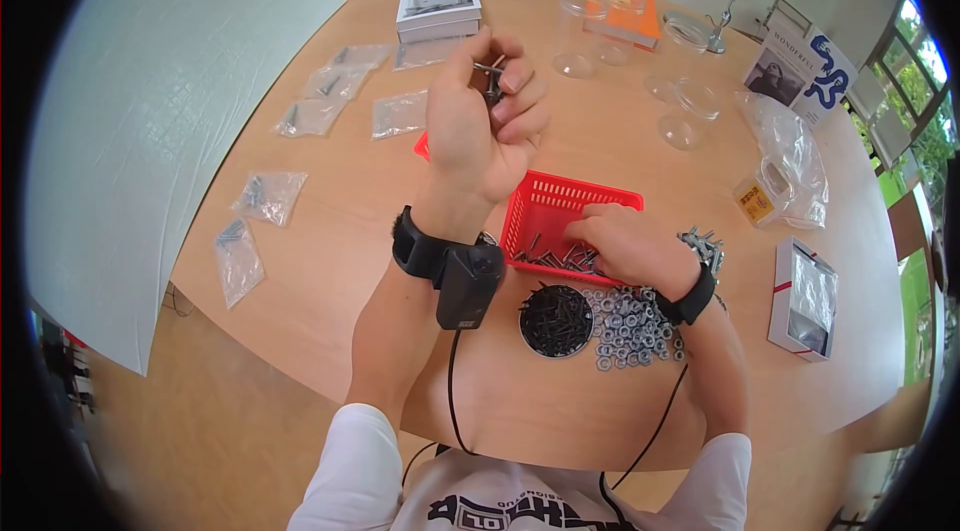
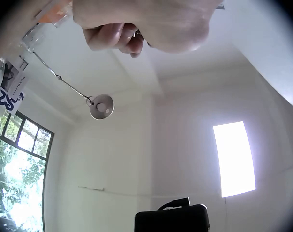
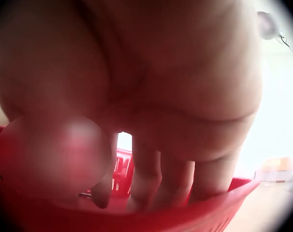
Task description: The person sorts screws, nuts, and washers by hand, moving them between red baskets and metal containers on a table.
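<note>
My left hand (image 1: 480,116) is raised above the table, palm up, its curled fingers holding several metal screws (image 1: 492,81). In the left wrist view only the back of that hand (image 2: 151,24) and a few bent fingers show. My right hand (image 1: 635,246) reaches into the red basket (image 1: 585,193), over loose screws (image 1: 545,259) at its near side. In the right wrist view, the fingers (image 3: 146,179) of the right hand point down inside the basket, rather straight and slightly spread. Their tips are hidden behind the basket's rim.
A round container of black screws (image 1: 556,321) stands beside a spread of nuts (image 1: 635,331). Silver bolts (image 1: 705,246) lie right of the basket. Small plastic bags (image 1: 240,256) lie on the left. Books (image 1: 438,6), clear dishes (image 1: 680,131) and a white box (image 1: 803,299) are farther out.
</note>
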### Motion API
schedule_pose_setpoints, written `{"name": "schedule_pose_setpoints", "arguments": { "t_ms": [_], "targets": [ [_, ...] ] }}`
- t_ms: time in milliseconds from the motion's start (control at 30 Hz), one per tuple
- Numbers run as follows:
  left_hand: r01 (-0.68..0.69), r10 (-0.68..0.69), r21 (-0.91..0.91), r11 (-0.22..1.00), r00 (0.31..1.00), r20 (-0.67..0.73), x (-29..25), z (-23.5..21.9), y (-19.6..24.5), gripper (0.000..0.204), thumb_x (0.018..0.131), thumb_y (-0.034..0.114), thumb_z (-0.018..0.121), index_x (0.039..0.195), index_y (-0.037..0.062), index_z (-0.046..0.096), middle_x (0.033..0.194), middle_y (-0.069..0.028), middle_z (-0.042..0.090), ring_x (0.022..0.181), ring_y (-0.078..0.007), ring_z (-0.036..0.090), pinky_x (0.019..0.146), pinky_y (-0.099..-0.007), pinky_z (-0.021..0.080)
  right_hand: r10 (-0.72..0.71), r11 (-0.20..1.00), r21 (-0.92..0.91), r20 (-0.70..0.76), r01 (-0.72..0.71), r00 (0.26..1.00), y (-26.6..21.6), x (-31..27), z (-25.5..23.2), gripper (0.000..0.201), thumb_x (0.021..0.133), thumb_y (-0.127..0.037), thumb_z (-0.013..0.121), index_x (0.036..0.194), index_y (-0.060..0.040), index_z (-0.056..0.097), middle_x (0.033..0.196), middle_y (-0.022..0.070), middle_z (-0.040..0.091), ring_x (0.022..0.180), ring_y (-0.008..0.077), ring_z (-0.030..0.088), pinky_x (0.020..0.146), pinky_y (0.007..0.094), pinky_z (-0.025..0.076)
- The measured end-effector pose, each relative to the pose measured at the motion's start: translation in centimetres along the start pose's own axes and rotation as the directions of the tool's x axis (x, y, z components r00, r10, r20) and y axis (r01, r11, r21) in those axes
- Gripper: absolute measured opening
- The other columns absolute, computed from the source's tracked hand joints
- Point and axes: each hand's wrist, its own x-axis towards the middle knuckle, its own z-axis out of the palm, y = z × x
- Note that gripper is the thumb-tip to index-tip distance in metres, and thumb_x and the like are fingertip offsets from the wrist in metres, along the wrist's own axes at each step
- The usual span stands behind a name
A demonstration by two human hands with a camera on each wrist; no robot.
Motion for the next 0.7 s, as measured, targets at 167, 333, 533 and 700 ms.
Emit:
{"name": "schedule_pose_setpoints", "arguments": {
  "t_ms": [167, 333, 533, 700],
  "targets": [
    [-0.025, 0.025, 0.020, 0.999, 0.999, 0.021, -0.2, -0.3, 1.3, 0.022, 0.103, 0.027, 0.050, 0.094, 0.0084, 0.057, 0.070, 0.0016, 0.044, 0.054, -0.0068, 0.032, 0.042, -0.0217, 0.022, 0.039, 0.999, -0.031, 0.120, -0.036, 0.992, -0.4, 0.9, -0.2, 0.029, 0.080, -0.006, 0.069, 0.109, -0.0046, 0.070, 0.106, 0.0131, 0.067, 0.105, 0.0334, 0.064, 0.088, 0.0449, 0.054],
    [-0.023, 0.023, 0.018, 1.000, 0.999, 0.023, 0.0, -0.7, 1.4, 0.022, 0.104, 0.027, 0.049, 0.093, 0.0084, 0.056, 0.070, 0.0019, 0.044, 0.054, -0.0065, 0.031, 0.042, -0.0213, 0.022, 0.058, 0.998, 0.004, 0.096, -0.059, 0.994, -0.1, 1.1, 0.1, 0.031, 0.081, -0.008, 0.071, 0.112, -0.0041, 0.068, 0.108, 0.0139, 0.068, 0.108, 0.0347, 0.063, 0.089, 0.0450, 0.054],
    [0.009, -0.008, 0.065, 0.998, 1.000, -0.025, 0.3, -0.9, -0.2, 0.022, 0.104, 0.025, 0.048, 0.093, 0.0072, 0.054, 0.070, 0.0020, 0.044, 0.054, -0.0062, 0.031, 0.042, -0.0211, 0.022, 0.050, 0.989, 0.134, 0.039, -0.055, 0.998, 0.7, 1.4, 0.2, 0.017, 0.078, -0.008, 0.074, 0.093, -0.0029, 0.070, 0.090, 0.0137, 0.069, 0.094, 0.0341, 0.065, 0.085, 0.0441, 0.051],
    [0.109, -0.106, 0.112, 0.988, 0.994, -0.035, 0.8, -2.4, -1.2, 0.020, 0.104, 0.023, 0.051, 0.095, 0.0058, 0.055, 0.073, 0.0018, 0.043, 0.055, -0.0065, 0.033, 0.042, -0.0207, 0.024, -0.024, 0.952, 0.295, -0.182, 0.078, 0.983, 0.8, 0.6, -1.1, 0.014, 0.076, -0.004, 0.070, 0.089, 0.0003, 0.071, 0.083, 0.0176, 0.069, 0.081, 0.0358, 0.067, 0.075, 0.0427, 0.053]
  ]
}}
